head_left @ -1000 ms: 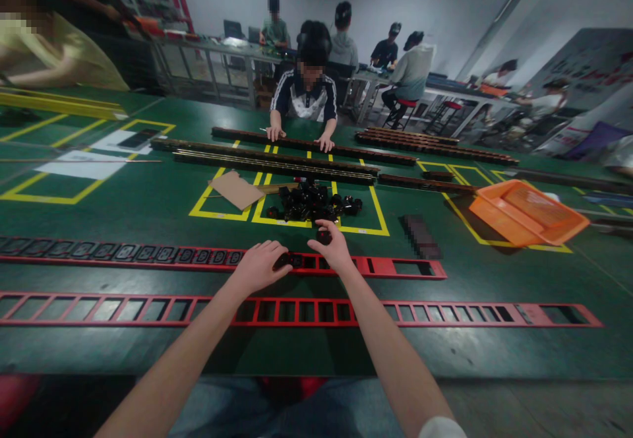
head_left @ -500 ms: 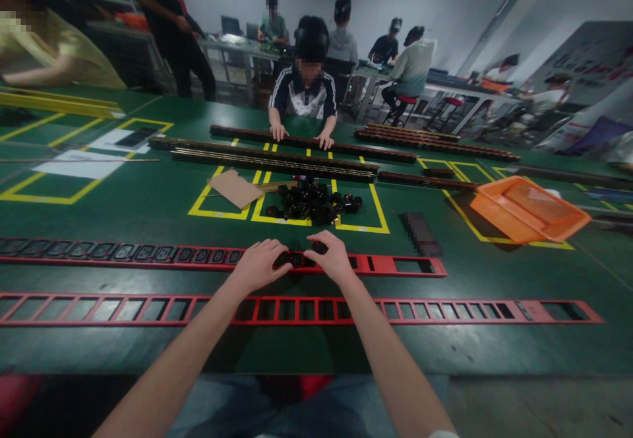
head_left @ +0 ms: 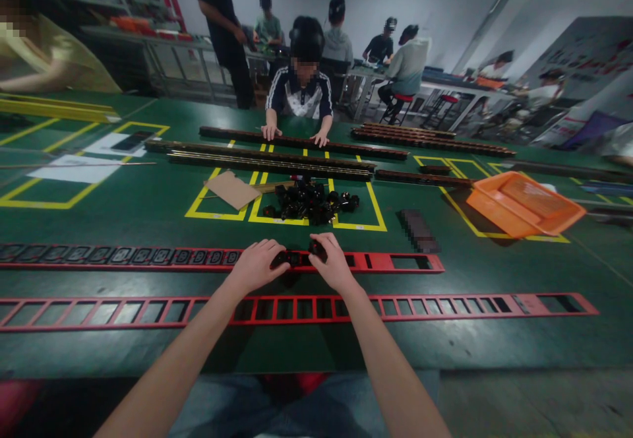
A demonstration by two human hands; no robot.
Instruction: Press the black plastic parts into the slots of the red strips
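A long red strip frame [head_left: 380,261] lies across the table, its left stretch filled with a row of black socket modules [head_left: 171,257]. My left hand [head_left: 257,268] rests over the strip at the end of that row. Its thumb and fingers close around a black socket module [head_left: 281,260], partly hidden by the hand. Just to the right, my right hand [head_left: 332,263] pinches another black socket module [head_left: 316,249] between thumb and fingers, at the strip's far edge. Between the hands, a black module [head_left: 295,259] shows in the strip.
Nearer me lies a second red frame [head_left: 425,309] with open slots. Beyond the hands are a heap of black modules [head_left: 311,202], a cardboard piece [head_left: 232,190], a dark pixelated object [head_left: 418,230] and an orange basket [head_left: 524,207]. Across the table, a co-worker's hands touch a dark rail [head_left: 301,142].
The view has shifted slightly. My right hand's module looks turned more upright, while my left hand stays at the same spot on the strip. A standing person in the background has moved right.
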